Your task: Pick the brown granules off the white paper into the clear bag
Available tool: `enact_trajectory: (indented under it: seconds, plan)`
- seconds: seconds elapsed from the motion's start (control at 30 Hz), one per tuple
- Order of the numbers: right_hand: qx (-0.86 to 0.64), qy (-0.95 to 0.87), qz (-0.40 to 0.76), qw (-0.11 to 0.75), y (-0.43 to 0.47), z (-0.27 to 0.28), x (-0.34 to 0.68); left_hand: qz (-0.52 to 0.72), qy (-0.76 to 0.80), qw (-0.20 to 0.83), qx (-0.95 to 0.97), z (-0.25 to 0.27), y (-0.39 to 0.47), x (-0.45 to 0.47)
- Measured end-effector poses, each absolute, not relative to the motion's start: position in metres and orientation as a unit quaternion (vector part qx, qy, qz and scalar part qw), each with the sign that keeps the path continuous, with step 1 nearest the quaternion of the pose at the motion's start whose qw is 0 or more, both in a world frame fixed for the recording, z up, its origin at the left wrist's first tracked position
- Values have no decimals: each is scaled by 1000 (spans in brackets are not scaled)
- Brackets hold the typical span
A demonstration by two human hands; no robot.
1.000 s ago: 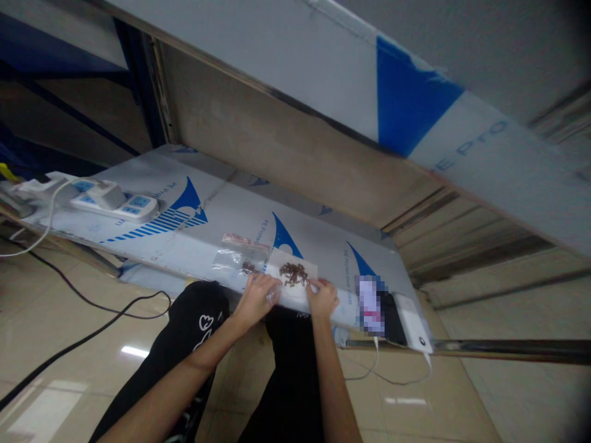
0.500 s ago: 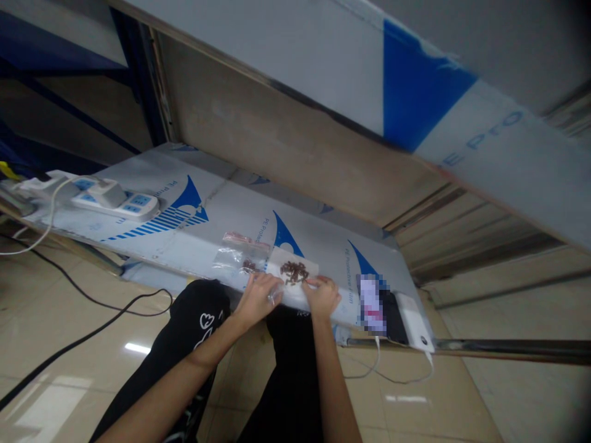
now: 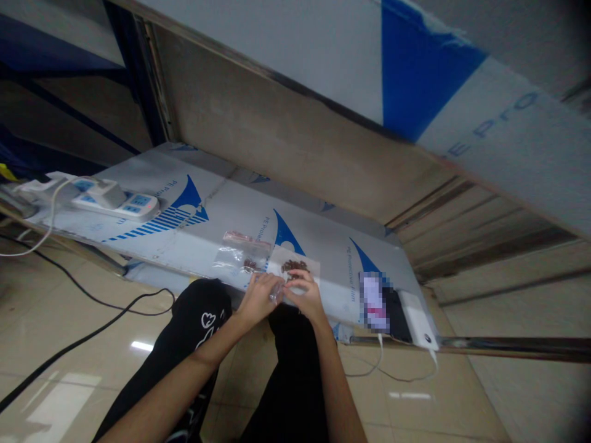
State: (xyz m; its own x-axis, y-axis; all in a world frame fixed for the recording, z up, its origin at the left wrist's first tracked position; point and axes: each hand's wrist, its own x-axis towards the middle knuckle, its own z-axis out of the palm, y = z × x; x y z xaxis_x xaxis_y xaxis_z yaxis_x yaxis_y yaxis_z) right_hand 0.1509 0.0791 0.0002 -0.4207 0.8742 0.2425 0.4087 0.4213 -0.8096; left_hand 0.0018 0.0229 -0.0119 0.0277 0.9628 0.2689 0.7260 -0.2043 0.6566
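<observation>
My left hand (image 3: 258,298) is closed on a small clear plastic bag (image 3: 277,291) at the shelf's front edge. Right beside the bag, my right hand (image 3: 305,295) has its thumb and forefinger pinched close together; whatever is between them is too small to make out. Behind the right fingers, a pile of small brown pieces (image 3: 295,266) lies on a white sheet (image 3: 314,269), partly hidden by that hand. To the left, a larger clear plastic bag (image 3: 226,255) lies flat, with some small dark reddish-brown pieces (image 3: 250,265) at its right side.
A power strip (image 3: 138,206) with plugs sits on the left end of the film-covered shelf (image 3: 184,237). On the right are a phone (image 3: 373,301), a dark item (image 3: 397,314) and a white power bank (image 3: 420,323) with cables. An upper shelf (image 3: 300,49) overhangs.
My right hand has moved left from the brown pile to the small bag in my left hand. The left hand has hardly moved.
</observation>
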Motion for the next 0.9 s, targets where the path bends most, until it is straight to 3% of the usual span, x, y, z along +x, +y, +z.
enact_trajectory:
  seconds: [0.57, 0.73, 0.9]
  plan:
    - [-443, -749, 333, 364, 78, 4, 144, 355, 606, 165, 692, -12, 24, 2]
    - [-557, -696, 230, 390, 86, -8, 150, 351, 612, 165, 689, -12, 23, 1]
    - [-662, -670, 120, 313, 85, -13, 157, 349, 614, 171, 687, -11, 23, 1]
